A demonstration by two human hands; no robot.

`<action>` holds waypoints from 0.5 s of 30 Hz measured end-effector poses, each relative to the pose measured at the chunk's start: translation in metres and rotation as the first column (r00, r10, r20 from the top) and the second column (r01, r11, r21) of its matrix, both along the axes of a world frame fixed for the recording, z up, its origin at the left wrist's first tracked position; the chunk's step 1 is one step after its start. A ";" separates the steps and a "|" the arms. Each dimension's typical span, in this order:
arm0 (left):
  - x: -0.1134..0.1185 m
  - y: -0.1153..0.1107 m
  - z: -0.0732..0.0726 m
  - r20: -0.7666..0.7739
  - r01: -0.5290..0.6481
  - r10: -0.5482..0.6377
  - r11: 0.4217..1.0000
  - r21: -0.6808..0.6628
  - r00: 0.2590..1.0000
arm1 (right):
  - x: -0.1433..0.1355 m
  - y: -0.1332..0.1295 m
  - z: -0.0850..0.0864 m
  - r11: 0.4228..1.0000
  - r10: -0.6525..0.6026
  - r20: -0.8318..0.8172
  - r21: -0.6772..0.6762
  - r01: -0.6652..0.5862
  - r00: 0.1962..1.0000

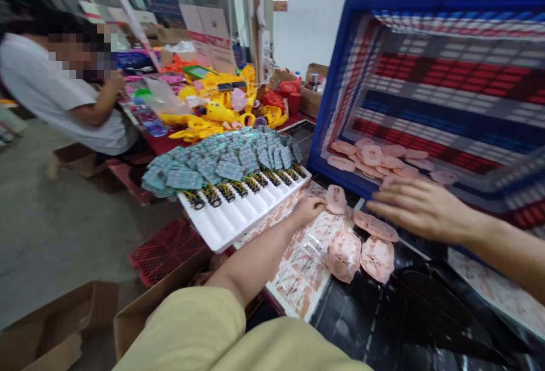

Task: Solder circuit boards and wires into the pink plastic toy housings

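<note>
My left hand (310,210) is closed, its fingertips at the left edge of a flat pink plastic part (336,199) with a slot in it. My right hand (419,209) is stretched out flat with nothing in it, over the near edge of the blue crate (330,98). Between my hands and just below lies an oval pink plastic part (376,226). Closer to me, two rounded pink plastic shells (344,256) rest side by side on the table. Inside the tilted crate is a pile of pink plastic parts (385,161), partly hidden behind my right hand.
A white foam tray (238,212) left of my hands carries wired black pieces and many grey-green flat packs (230,161). Yellow plastic parts (221,111) are heaped beyond. Another person (72,92) sits at the far left. Cardboard boxes (59,325) stand on the floor.
</note>
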State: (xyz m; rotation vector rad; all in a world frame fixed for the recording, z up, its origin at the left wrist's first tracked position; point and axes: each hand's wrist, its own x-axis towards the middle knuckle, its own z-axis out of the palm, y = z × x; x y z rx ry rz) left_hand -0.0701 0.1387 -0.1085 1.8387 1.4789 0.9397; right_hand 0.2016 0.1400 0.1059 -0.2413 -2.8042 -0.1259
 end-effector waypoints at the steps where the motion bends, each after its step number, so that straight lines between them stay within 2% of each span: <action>1: -0.001 0.000 -0.001 0.007 0.000 0.000 1.000 0.006 1.000 | 0.017 0.019 -0.004 0.989 -0.148 0.066 -0.010 0.149 0.987; 2: -0.001 0.000 -0.002 0.015 -0.004 0.004 1.000 0.011 1.000 | 0.034 0.037 -0.007 0.944 -0.324 0.127 -0.024 0.330 0.937; 3: -0.002 0.001 -0.003 0.023 -0.011 0.011 1.000 0.015 1.000 | 0.050 0.053 -0.010 0.847 -0.515 0.190 -0.036 0.530 0.836; 5: -0.003 0.002 -0.007 0.041 -0.028 0.027 0.999 0.021 0.999 | 0.082 0.080 -0.017 0.685 -0.710 0.185 -0.045 0.727 0.680; 7: -0.005 0.006 -0.010 0.061 -0.045 0.043 0.999 0.025 0.997 | 0.111 0.102 -0.029 0.507 -0.841 0.174 -0.077 0.858 0.513; 9: -0.007 0.009 -0.013 0.077 -0.068 0.065 0.997 0.036 0.995 | 0.135 0.120 -0.045 0.320 -0.923 0.180 -0.136 0.938 0.341; 11: -0.010 0.011 -0.014 0.089 -0.105 0.098 0.992 0.069 0.991 | 0.155 0.134 -0.063 0.167 -0.959 0.195 -0.203 0.965 0.207; 13: -0.012 0.013 -0.013 0.094 -0.140 0.129 0.983 0.119 0.987 | 0.171 0.145 -0.080 0.058 -0.972 0.204 -0.266 0.962 0.115; 15: -0.013 0.013 -0.012 0.092 -0.155 0.141 0.974 0.167 0.986 | 0.183 0.153 -0.094 0.002 -0.979 0.192 -0.315 0.949 0.066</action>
